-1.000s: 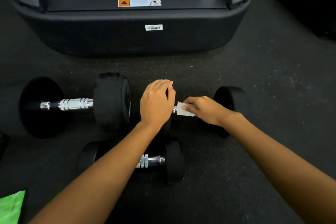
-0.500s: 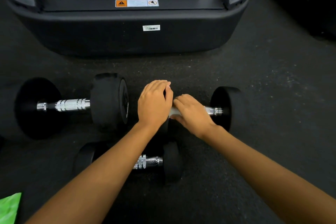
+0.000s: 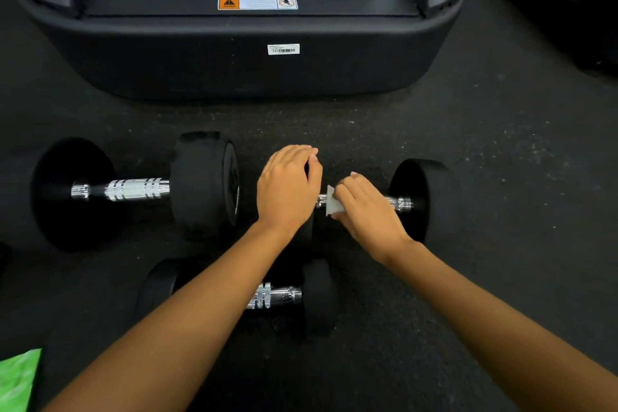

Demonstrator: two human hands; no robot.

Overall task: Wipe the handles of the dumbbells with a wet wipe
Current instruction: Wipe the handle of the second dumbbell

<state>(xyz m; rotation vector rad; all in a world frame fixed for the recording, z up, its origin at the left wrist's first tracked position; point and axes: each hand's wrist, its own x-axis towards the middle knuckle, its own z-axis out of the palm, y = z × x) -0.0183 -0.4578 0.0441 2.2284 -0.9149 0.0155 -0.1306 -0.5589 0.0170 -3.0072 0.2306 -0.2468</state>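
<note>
Three black dumbbells with chrome handles lie on the dark floor. My left hand (image 3: 289,189) curls over the left weight of the right dumbbell (image 3: 423,197) and covers it. My right hand (image 3: 363,211) wraps a white wet wipe (image 3: 332,202) around that dumbbell's handle, near its left end. The handle's right end shows bare next to the right weight. A larger dumbbell (image 3: 133,189) lies to the left. A smaller one (image 3: 284,296) lies nearer me, partly under my left forearm.
The black rear end of a treadmill (image 3: 234,60) stands just beyond the dumbbells. A green packet (image 3: 18,381) lies at the bottom left corner. Dark speckled rubber floor (image 3: 501,177) stretches to the right.
My right hand slid left along the handle, then back a little right, with the wipe showing again at its left side. My left hand stayed on the weight.
</note>
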